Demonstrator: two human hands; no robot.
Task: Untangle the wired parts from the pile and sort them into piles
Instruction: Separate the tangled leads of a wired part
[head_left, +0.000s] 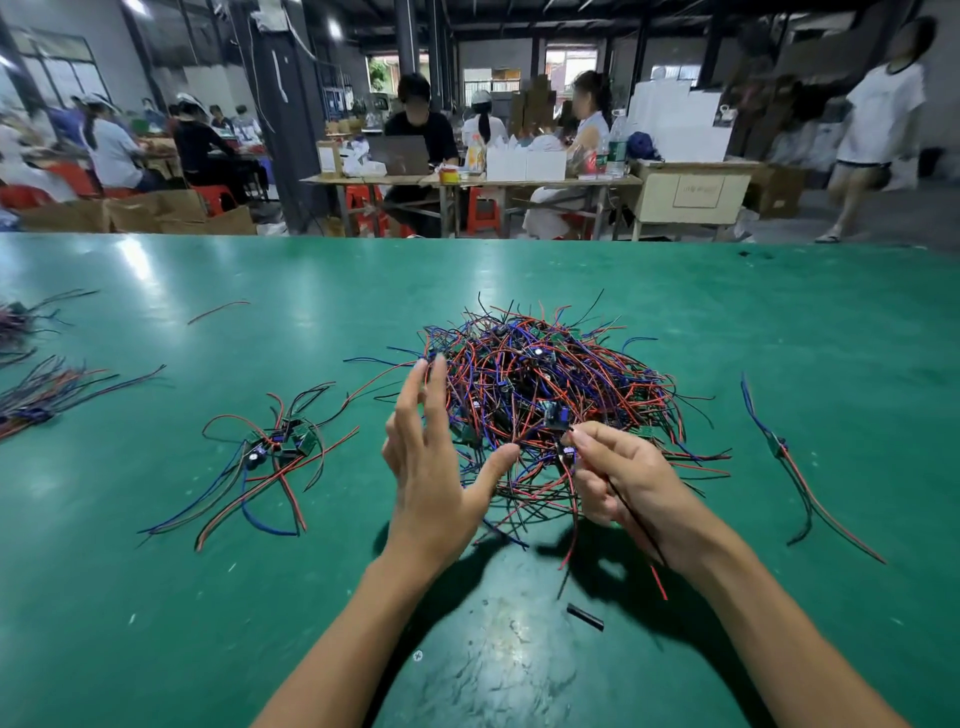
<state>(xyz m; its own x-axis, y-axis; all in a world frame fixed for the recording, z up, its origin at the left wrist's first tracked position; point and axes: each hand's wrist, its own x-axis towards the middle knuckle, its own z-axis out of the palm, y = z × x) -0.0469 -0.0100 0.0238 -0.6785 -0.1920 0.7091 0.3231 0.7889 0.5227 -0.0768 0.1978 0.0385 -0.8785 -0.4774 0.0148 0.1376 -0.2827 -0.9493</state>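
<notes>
1. A green table (156, 597) is filling the lower two thirds of the frame, its surface shining under ceiling lights and showing scuffed, worn patches at the bottom centre.
2. Behind it, across the top of the frame, a workshop is stretching away: people are sitting at wooden tables on red stools, with cardboard boxes at upper left and white boxes at upper right; one person is walking at the far right.
3. The tangled pile of wired parts (550, 384), red, blue and black wires with small green boards, is lying at the centre of the table.
4. The left hand (431, 467) is hovering at the pile's left edge, its fingers (410, 395) straight and spread, thumb reaching toward the wires.
5. The right hand (623, 478) is pinching one wired part (567, 456) between thumb and forefinger at the pile's near edge, its black and red wires trailing down past the wrist.
6. A smaller sorted pile (275, 447) is lying left of centre, more bundles (36, 400) are sitting at the far left edge, and a single wired part (784, 457) is lying apart on the right.
7. A loose red wire (218, 310) is resting at upper left of the table, and a short black tube piece (584, 617) is lying near the bottom centre.
</notes>
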